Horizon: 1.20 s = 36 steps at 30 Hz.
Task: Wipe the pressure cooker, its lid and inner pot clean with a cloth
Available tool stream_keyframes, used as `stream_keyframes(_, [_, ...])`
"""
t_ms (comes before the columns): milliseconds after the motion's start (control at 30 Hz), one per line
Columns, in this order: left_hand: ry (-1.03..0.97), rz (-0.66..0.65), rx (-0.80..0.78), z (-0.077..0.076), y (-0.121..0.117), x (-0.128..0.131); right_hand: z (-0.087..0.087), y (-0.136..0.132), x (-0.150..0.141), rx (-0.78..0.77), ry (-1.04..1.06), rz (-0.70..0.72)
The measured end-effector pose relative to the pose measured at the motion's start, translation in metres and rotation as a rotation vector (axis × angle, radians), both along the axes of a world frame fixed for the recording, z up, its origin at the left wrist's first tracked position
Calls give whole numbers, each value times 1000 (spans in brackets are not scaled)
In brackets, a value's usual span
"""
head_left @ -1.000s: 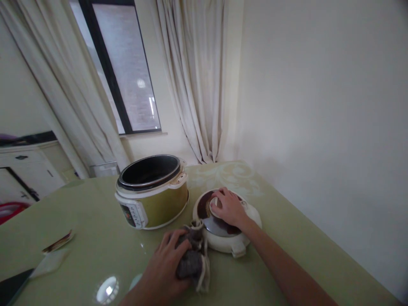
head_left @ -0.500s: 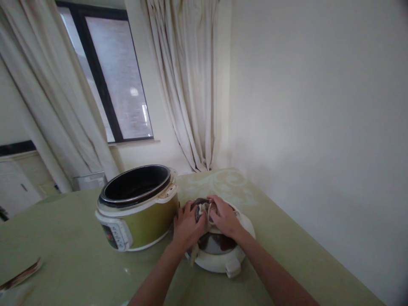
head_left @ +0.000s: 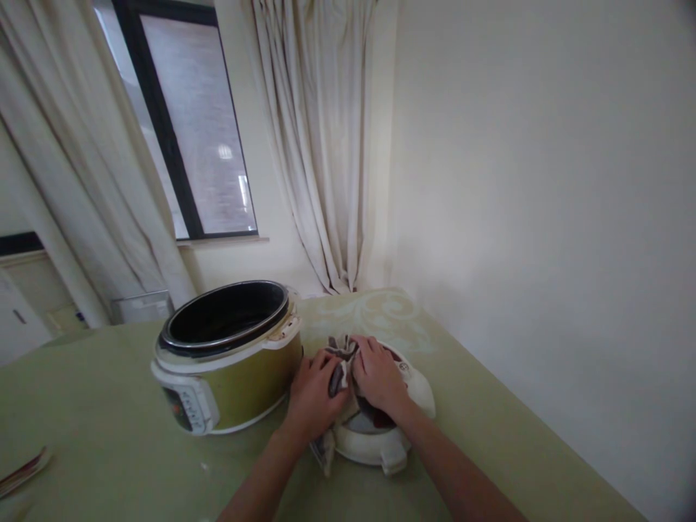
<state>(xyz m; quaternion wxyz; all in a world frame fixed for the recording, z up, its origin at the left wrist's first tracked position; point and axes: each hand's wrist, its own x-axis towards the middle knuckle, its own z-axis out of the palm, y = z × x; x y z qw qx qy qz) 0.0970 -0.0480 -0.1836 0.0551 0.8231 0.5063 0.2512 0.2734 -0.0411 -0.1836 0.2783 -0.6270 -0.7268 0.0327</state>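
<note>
A white pressure cooker lid [head_left: 363,448] with a dark shiny centre lies on the table in front of me. Over its middle, my left hand [head_left: 318,388] grips a crumpled cloth [head_left: 341,348] with bent fingers. My right hand [head_left: 379,373] presses on the same bunched cloth from the other side, fingers curled around it. One corner of the cloth hangs past the lid's left edge. The lid's top centre is hidden under the cloth and my hands. Left of them stands the open green and white cooker body [head_left: 253,380], its dark inside showing.
The green table [head_left: 109,464] runs along a white wall [head_left: 544,217] on the right. A thin flat brownish item [head_left: 25,471] lies at the left edge. Beyond the table are a curtain [head_left: 320,145] and a dark-framed window [head_left: 201,123].
Both hands have shifted slightly on the lid, and the cloth is bunched differently, with more of it showing between them. The view has turned slightly to the right.
</note>
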Motion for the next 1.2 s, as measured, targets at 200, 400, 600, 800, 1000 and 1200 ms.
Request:
stream_keyframes(200, [68,-162,-27,-22,-74,1,0,2,-6,-43,-81,-72])
stream_keyframes(400, [4,-113,-83,-10,-65,14,14,13,12,-101,-254,138])
stream_keyframes(600, [-138,98,-288,13,7,10,26,29,33,-62,-425,264])
stream_keyframes(800, [-55,176,-212,10,6,13,19,32,26,-35,-447,112])
stream_keyframes(1000, [53,-86,-58,-18,-65,42,25,30,18,-85,-437,15])
stream_keyframes(1200, [148,-517,67,-42,-90,50,27,21,4,-110,-415,-113])
